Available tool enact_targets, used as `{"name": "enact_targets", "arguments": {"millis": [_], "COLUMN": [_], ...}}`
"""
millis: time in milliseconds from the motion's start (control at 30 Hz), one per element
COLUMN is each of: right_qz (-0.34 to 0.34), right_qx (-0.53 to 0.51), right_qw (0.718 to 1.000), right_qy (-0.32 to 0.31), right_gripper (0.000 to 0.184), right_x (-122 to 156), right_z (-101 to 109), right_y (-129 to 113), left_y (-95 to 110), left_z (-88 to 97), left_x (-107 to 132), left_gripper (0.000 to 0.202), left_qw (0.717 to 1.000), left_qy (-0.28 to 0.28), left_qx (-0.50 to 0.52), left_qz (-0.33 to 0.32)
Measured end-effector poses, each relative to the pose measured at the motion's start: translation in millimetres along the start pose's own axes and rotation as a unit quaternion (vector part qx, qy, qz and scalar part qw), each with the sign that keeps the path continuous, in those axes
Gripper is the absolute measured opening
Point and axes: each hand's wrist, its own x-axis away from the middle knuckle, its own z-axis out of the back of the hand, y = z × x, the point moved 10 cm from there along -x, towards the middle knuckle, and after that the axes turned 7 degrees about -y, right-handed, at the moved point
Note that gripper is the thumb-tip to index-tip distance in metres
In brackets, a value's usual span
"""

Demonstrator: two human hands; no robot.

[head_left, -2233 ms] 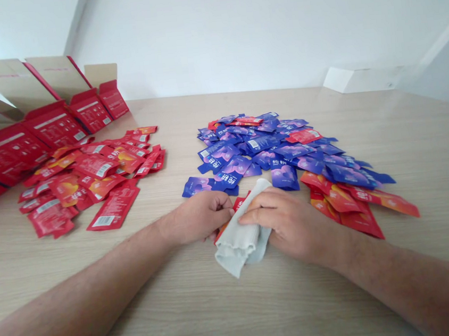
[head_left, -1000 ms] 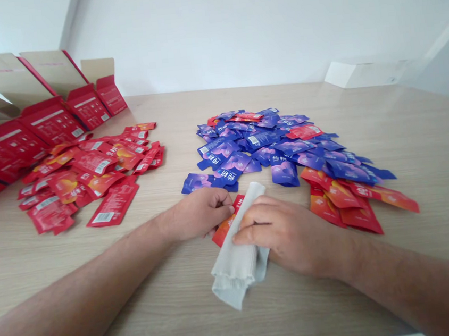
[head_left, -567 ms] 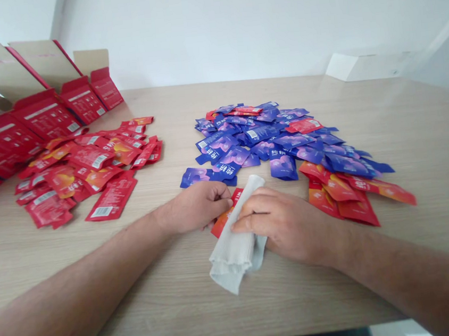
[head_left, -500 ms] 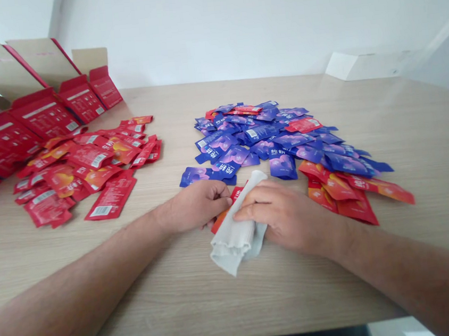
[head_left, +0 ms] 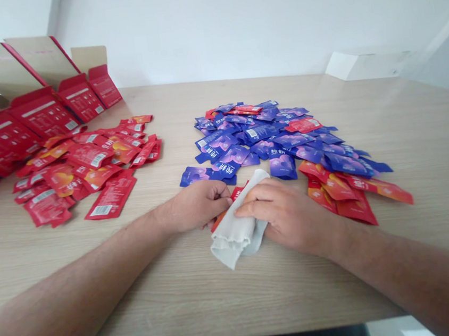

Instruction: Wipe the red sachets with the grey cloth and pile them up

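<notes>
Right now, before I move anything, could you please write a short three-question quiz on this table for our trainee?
1. Does the left hand or the right hand lie over the cloth?
2. True or false: the open cartons stand nearer the red sachets than the blue sachets.
3. Fill in the colour: the sachets between the hands are mainly ____.

Key: 1. right hand; 2. true; 3. red.
</notes>
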Motion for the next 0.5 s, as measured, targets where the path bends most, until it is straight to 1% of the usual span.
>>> {"name": "enact_targets", "arguments": {"millis": [67,133,200,267,333,433,500], "right_qz": [0.033,0.046,0.022,-0.010,-0.017,0.024,0.035], "right_qx": [-0.002,-0.004,-0.003,0.000,0.002,-0.001,-0.003], "right_qw": [0.999,0.999,1.000,1.000,1.000,1.000,0.999], "right_qy": [-0.021,-0.029,-0.017,-0.002,0.000,-0.019,-0.024], "right_gripper": [0.027,0.025,0.026,0.033,0.036,0.030,0.028], "right_x": [-1,-1,-1,-1,-1,-1,-1], "right_z": [-5,-6,-3,0,1,-3,-5], "right_y": [-10,-13,-7,3,5,-6,-9], "left_y": [1,1,0,-2,-2,0,1], "left_z": [1.2,1.4,0.5,-0.5,-1.2,-0.4,0.4], "left_x": [0,0,0,-1,-1,0,0], "left_gripper": [0.020,0.021,0.022,0.021,0.020,0.021,0.022], "left_qw": [1.000,1.000,1.000,1.000,1.000,1.000,1.000], "left_qy": [0.005,0.005,0.000,-0.004,-0.008,-0.004,0.000], "left_qx": [-0.007,-0.008,-0.001,0.006,0.004,-0.013,-0.015], "left_qz": [-0.006,-0.010,-0.006,0.000,0.001,-0.005,-0.009]}}
